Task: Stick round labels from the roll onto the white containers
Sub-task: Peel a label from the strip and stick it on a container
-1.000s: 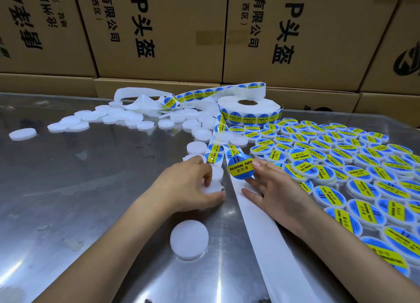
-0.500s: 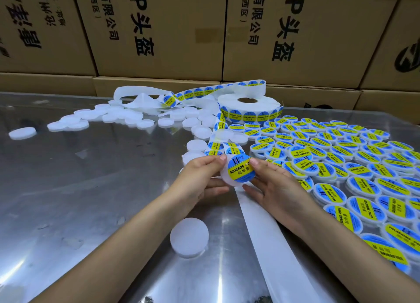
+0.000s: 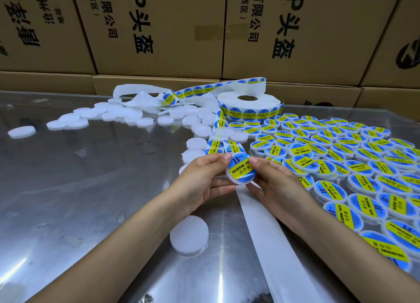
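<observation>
- A second ago the left hand (image 3: 200, 180) was pressing a white container on the desk (image 3: 91, 189) while the right hand (image 3: 275, 184) brought the label over; now both hands hold the container (image 3: 238, 169) lifted off the desk, between them.
- The round label (image 3: 241, 166) now sits on the container's top face, so this piece looks all but done; smoothing it flat seems to be the step in hand.
- Each hand pinches the container's rim, with fingers and thumb curled round it.
- The label roll (image 3: 248, 106) stands behind, its strip of labels (image 3: 218, 132) trailing down towards the hands.
- The spent backing strip (image 3: 268, 234) runs under the right forearm towards the near edge.
- Labelled containers (image 3: 341, 157) crowd the desk to the right; bare ones (image 3: 127, 116) lie scattered at the back left.
- One bare container (image 3: 189, 235) lies near the left forearm, a likely next piece.
- Cardboard boxes (image 3: 159, 30) wall the far side.
</observation>
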A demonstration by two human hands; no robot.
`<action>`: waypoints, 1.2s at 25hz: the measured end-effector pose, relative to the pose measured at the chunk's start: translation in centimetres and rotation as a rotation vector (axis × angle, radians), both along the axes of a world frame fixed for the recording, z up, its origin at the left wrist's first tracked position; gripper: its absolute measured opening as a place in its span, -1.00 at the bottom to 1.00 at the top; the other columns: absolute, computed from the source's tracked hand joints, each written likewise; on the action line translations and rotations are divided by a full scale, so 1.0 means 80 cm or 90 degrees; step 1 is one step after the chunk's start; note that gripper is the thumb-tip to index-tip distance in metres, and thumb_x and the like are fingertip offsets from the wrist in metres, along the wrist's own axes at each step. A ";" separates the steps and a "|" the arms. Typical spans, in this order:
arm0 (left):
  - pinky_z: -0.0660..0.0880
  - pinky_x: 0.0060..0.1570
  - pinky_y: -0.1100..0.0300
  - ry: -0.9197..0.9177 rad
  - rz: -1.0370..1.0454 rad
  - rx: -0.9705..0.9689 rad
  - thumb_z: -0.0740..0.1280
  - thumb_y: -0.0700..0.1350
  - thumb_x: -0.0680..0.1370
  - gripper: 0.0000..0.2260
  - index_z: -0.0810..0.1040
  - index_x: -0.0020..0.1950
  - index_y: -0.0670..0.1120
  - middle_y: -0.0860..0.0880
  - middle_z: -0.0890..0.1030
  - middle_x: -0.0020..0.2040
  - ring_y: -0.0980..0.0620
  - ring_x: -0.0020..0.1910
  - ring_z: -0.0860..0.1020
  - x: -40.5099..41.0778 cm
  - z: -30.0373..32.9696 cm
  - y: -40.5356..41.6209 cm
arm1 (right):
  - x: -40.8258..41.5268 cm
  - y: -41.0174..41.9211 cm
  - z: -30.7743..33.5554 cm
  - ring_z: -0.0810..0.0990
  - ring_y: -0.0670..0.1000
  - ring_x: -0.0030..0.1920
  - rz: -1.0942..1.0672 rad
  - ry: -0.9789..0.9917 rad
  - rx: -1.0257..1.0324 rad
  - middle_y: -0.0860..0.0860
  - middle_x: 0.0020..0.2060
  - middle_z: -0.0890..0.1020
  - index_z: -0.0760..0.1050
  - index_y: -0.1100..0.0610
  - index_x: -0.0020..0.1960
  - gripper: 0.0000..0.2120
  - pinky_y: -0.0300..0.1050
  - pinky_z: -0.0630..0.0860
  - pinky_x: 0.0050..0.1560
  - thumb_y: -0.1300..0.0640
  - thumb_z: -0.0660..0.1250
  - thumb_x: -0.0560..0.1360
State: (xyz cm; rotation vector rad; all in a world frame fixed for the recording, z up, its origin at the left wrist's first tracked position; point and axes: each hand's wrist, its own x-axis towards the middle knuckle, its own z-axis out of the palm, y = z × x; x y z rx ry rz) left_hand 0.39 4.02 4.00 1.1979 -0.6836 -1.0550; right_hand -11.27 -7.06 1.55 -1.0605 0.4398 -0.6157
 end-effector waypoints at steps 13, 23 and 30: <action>0.55 -0.31 0.32 -0.051 0.033 -0.038 0.26 -0.05 0.58 -0.83 0.61 0.03 -0.08 -0.06 0.69 -0.12 0.08 -0.22 0.67 -0.013 -0.008 -0.005 | 0.002 0.013 -0.004 0.61 -0.07 -0.17 -0.107 -0.006 -0.053 0.03 -0.17 0.65 0.54 0.11 -0.14 -0.99 -0.26 0.56 -0.25 0.19 0.36 0.46; 0.54 -0.34 0.31 -0.032 0.058 -0.035 0.26 -0.06 0.58 -0.83 0.59 0.05 -0.09 -0.05 0.70 -0.12 0.08 -0.21 0.67 -0.015 -0.007 -0.004 | -0.002 0.008 0.003 0.67 -0.08 -0.07 -0.031 -0.025 -0.034 -0.05 -0.05 0.71 0.30 -0.25 0.31 -0.46 -0.15 0.52 -0.08 0.12 0.38 0.44; 0.57 -0.37 0.27 0.091 0.040 -0.020 0.20 -0.10 0.61 -0.81 0.60 0.06 -0.05 -0.08 0.70 -0.11 0.02 -0.29 0.67 -0.033 -0.006 -0.005 | 0.004 0.030 0.003 0.63 0.00 -0.13 -0.032 -0.002 -0.221 0.07 -0.15 0.68 0.57 0.19 0.01 -0.58 -0.16 0.54 -0.11 0.01 0.49 0.23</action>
